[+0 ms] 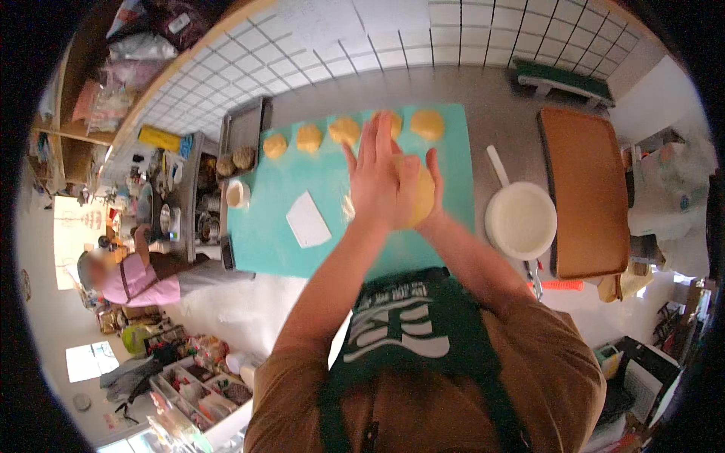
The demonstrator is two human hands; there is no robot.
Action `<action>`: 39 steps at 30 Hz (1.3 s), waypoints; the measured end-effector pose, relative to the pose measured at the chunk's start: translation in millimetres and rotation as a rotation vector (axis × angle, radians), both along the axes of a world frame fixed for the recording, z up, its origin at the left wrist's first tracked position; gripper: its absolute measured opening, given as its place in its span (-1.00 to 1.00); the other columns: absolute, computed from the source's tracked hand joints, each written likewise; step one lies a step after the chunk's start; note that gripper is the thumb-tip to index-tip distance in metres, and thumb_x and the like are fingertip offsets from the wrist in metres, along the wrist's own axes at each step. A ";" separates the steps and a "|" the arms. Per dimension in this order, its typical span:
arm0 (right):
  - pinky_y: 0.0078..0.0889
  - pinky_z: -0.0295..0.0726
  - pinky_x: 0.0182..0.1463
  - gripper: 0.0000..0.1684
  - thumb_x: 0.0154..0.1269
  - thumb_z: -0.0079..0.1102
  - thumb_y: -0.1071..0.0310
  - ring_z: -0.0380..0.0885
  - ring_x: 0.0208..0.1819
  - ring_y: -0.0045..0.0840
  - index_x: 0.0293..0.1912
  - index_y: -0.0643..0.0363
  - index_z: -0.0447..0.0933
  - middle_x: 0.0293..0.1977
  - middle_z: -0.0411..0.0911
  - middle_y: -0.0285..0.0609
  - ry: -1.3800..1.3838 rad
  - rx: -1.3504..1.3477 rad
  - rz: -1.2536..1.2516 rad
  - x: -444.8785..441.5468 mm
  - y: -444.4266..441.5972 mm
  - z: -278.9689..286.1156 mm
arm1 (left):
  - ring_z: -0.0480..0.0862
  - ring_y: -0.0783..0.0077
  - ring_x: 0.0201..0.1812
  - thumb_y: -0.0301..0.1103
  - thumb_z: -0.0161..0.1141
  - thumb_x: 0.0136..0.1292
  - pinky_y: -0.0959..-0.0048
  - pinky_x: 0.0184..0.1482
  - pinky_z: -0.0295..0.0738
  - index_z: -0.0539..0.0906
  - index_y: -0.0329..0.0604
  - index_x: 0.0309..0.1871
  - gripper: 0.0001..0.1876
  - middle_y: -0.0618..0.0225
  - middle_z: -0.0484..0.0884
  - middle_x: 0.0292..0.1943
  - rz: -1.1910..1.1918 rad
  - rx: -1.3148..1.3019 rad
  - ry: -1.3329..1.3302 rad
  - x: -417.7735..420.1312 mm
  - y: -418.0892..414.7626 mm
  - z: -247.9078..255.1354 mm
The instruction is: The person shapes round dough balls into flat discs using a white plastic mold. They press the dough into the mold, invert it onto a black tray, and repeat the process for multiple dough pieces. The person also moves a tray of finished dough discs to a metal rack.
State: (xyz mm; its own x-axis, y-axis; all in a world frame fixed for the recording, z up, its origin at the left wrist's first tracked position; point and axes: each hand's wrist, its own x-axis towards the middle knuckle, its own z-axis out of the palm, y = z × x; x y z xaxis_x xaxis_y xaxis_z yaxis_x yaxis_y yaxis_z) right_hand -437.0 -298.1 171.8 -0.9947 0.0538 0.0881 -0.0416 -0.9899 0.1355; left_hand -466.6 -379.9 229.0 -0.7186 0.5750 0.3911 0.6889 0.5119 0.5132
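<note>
Over the green mat (260, 226), my left hand (374, 175) lies flat with extended fingers against a yellow dough disc (423, 195). My right hand (433, 187) cups the same disc from the right and below, partly hidden by the dough and my left hand. Several yellow dough balls, including one at the right end (427, 125), form a row along the mat's far edge; one is partly covered by my left fingertips. A white dough scraper (308, 219) lies left of my forearm. A small white cup (238, 194) stands at the mat's left edge.
Right of the mat sits a round white pan or bowl with a handle (521, 221), beside a brown tray (589, 192). At the left, a metal tray (242, 127) holds brown balls (243, 157). Another person in pink (141, 277) stands farther left. A tiled wall borders the counter.
</note>
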 end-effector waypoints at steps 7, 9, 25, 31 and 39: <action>-0.06 0.09 0.68 0.02 0.49 0.00 -0.43 0.14 0.65 -0.18 0.64 0.06 0.18 0.64 0.17 -0.09 -0.021 1.003 -0.391 12.3 17.6 33.6 | 0.39 0.10 0.54 0.33 -0.15 0.59 0.04 0.61 0.17 0.37 0.07 0.58 -0.28 0.16 0.40 0.55 -0.059 1.215 -1.356 -8.4 -41.7 -29.1; -0.08 0.03 0.69 -0.14 0.57 -0.02 -0.14 0.11 0.66 -0.21 0.63 0.13 0.18 0.64 0.18 -0.08 0.173 1.386 -0.551 11.0 17.1 39.3 | 0.42 0.06 0.52 0.38 -0.16 0.58 0.01 0.58 0.26 0.41 0.16 0.56 -0.29 0.15 0.44 0.52 -0.750 1.704 -2.021 13.3 -43.4 -37.0; 0.27 0.32 0.55 0.01 0.47 -0.19 -0.58 0.39 0.48 -0.03 0.52 0.00 0.36 0.50 0.37 0.01 0.166 0.016 0.015 12.2 18.3 9.8 | 0.11 0.00 0.70 0.06 -0.04 0.62 -0.02 0.71 -0.22 0.21 -0.16 0.67 -0.28 -0.01 0.13 0.69 0.017 0.202 0.326 -37.3 -82.0 153.6; 0.18 0.32 0.57 0.01 0.49 -0.21 -0.58 0.36 0.50 -0.04 0.55 -0.02 0.32 0.54 0.32 -0.01 -0.011 -0.074 0.028 22.9 -16.9 23.4 | 0.09 0.07 0.70 0.05 -0.18 0.65 0.08 0.72 -0.25 0.14 -0.18 0.70 -0.29 0.05 0.17 0.68 0.057 -0.136 0.057 34.4 -16.3 22.6; 0.28 0.36 0.53 0.00 0.48 -0.25 -0.61 0.37 0.50 -0.10 0.59 -0.13 0.26 0.60 0.25 -0.10 0.096 0.061 0.005 14.5 15.0 -13.8 | 0.15 0.06 0.66 -0.06 -0.02 0.62 0.12 0.63 0.11 0.27 -0.24 0.61 -0.35 -0.02 0.30 0.58 -0.066 0.403 -0.020 -31.2 -59.6 111.5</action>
